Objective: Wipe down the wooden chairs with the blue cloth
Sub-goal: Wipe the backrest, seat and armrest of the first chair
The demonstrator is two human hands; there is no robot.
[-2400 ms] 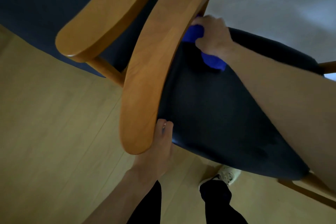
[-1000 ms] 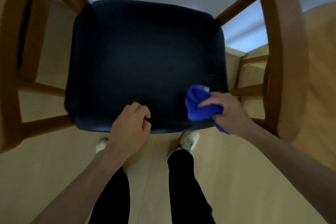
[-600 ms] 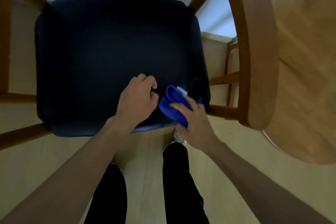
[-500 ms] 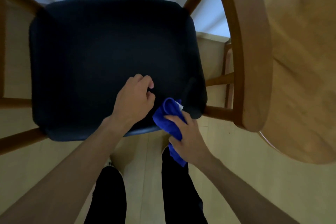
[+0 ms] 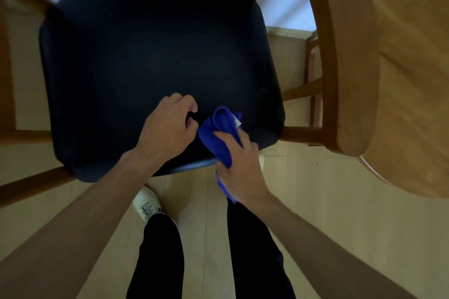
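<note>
A wooden chair (image 5: pixel 347 60) with a dark padded seat (image 5: pixel 150 56) stands right below me, seen from above. The bunched blue cloth (image 5: pixel 221 131) lies over the seat's near right corner, and my right hand (image 5: pixel 239 172) grips it from the near side, fingers over the fabric. A tail of cloth hangs below that hand. My left hand (image 5: pixel 167 128) hovers over the seat's near edge just left of the cloth, fingers curled, with nothing in it.
A round wooden table top (image 5: pixel 413 80) fills the right side, close behind the chair's curved back rail. Wooden rails (image 5: pixel 29 184) of the chair frame run along the left. My legs and a white shoe (image 5: pixel 147 204) stand on the light wood floor.
Over the last second my right hand carried the cloth leftward along the seat's near edge toward my left hand; in the last half second both hands stay nearly still.
</note>
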